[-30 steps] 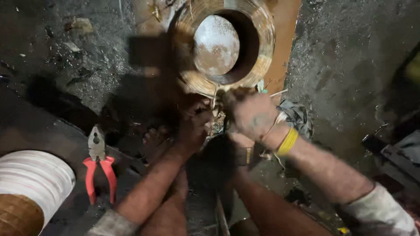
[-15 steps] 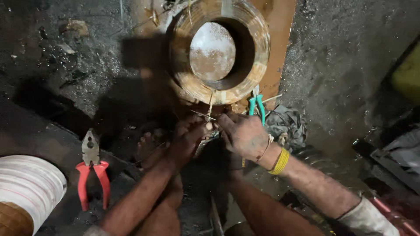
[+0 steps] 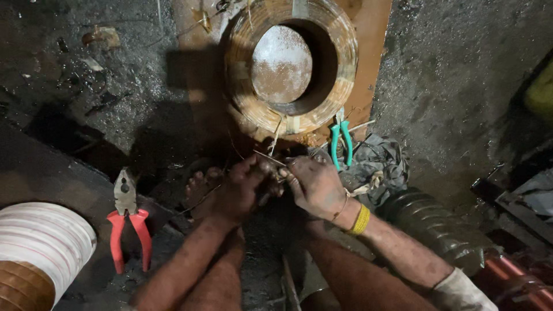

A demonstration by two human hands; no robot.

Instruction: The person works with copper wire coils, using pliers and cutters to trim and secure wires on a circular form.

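Note:
A large ring-shaped wound coil [image 3: 291, 118] in tan tape lies on a brown board [image 3: 374, 34] on the dark floor, a round pale disc in its opening. Thin wire leads [image 3: 276, 135] run from its near edge down to my hands. My left hand [image 3: 242, 190] and my right hand [image 3: 314, 184] meet just below the coil, both pinching the thin wire ends [image 3: 271, 160] between their fingertips. A yellow band sits on my right wrist. My bare foot [image 3: 201, 184] shows left of my left hand.
Red-handled pliers [image 3: 128, 222] lie on the floor at left. Green-handled cutters [image 3: 341, 141] rest at the coil's lower right, beside a grey rag [image 3: 380, 164]. A white and brown tape roll [image 3: 40, 253] sits at bottom left. A dark ribbed cylinder [image 3: 438, 230] lies at right.
My hands have moved down, off the coil's near edge, and stay joined on the wire ends. The green cutters, hidden a second ago, are now uncovered.

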